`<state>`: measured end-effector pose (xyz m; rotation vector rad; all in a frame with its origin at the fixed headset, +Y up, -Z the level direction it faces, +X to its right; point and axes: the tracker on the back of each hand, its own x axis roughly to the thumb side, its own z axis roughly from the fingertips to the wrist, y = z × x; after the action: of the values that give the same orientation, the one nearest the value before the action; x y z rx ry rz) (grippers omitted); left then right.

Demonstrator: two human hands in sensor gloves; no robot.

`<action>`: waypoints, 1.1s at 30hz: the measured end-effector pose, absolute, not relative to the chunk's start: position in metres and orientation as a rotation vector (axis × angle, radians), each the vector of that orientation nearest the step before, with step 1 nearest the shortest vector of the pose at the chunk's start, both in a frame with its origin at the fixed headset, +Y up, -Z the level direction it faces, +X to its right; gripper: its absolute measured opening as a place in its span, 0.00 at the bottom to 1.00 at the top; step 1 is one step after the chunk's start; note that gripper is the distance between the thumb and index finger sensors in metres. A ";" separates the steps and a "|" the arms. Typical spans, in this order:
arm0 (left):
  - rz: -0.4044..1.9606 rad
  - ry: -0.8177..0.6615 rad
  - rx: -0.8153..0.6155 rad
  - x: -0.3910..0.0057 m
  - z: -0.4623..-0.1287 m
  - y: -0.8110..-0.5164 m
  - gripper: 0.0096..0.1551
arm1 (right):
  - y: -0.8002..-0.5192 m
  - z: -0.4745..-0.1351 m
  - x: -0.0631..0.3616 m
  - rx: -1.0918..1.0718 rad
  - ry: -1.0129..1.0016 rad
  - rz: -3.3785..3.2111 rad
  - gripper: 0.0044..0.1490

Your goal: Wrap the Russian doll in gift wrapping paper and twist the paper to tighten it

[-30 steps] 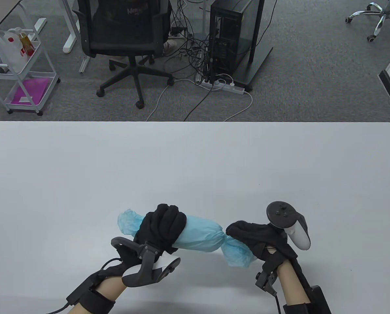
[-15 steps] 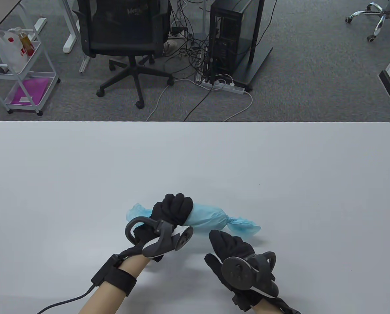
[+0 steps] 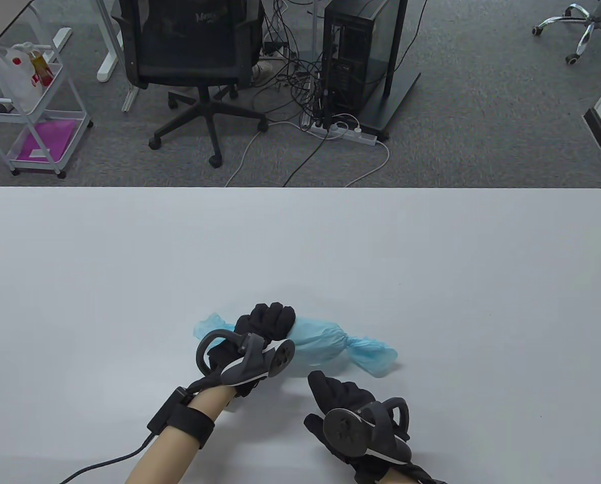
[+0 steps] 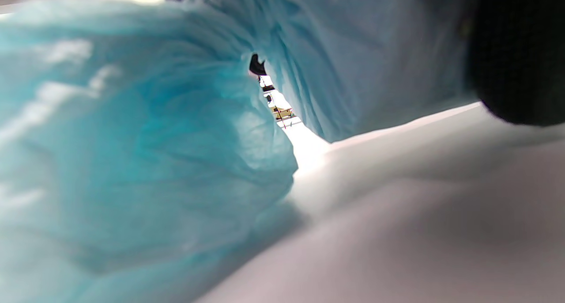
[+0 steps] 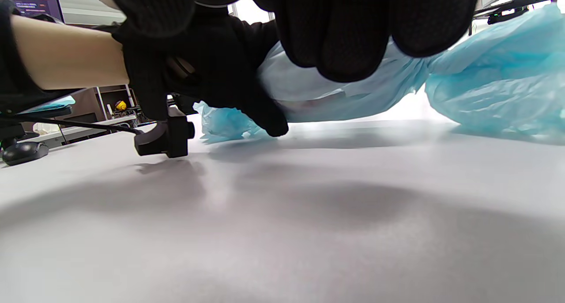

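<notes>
White table (image 3: 431, 252) with rounded far corners, seen from above; beyond its far edge, grey carpet carrying a black office chair (image 3: 189, 55), a black computer tower (image 3: 353, 55) amid loose cables, a white power strip (image 3: 343, 132), and at far left a white wire trolley (image 3: 33, 116) holding bottles and a magenta sheet. The base of a second chair (image 3: 580, 27) shows at upper right.

Near the table's front edge lies the wrapped Russian doll (image 3: 315, 343), enclosed in light blue gift wrapping paper (image 3: 373, 353); the paper is twisted to a narrow neck right of the body and flares into a loose tail, with a second crumpled tail projecting at left.

Left hand (image 3: 262, 327): black glove, tracker on its back, fingers curled over the left part of the bundle, gripping it; the left wrist view shows the paper's folds close against the table. Right hand (image 3: 343, 398): just in front of the bundle, apart from it, palm down, fingers relaxed and holding nothing; the right wrist view shows its fingertips (image 5: 348, 51) hanging above the table.
</notes>
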<state>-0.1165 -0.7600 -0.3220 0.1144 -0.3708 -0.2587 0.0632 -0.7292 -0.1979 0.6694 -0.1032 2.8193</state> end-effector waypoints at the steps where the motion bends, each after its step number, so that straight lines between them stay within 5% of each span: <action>1: -0.273 -0.371 0.104 -0.116 -0.322 -0.760 0.69 | -0.729 -0.198 0.063 0.667 -0.100 2.823 0.47; 26: -0.184 -0.382 -0.076 -0.119 -0.342 -0.763 0.67 | -0.738 -0.202 0.062 0.683 0.031 2.821 0.46; 33: -0.138 -0.399 0.050 -0.133 -0.324 -0.736 0.67 | -0.743 -0.205 0.063 0.662 0.091 2.824 0.46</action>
<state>-0.1334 -0.7364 -0.3243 0.0498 -0.3990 -0.1376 0.0632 -0.7433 -0.2053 0.6622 0.0905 2.8239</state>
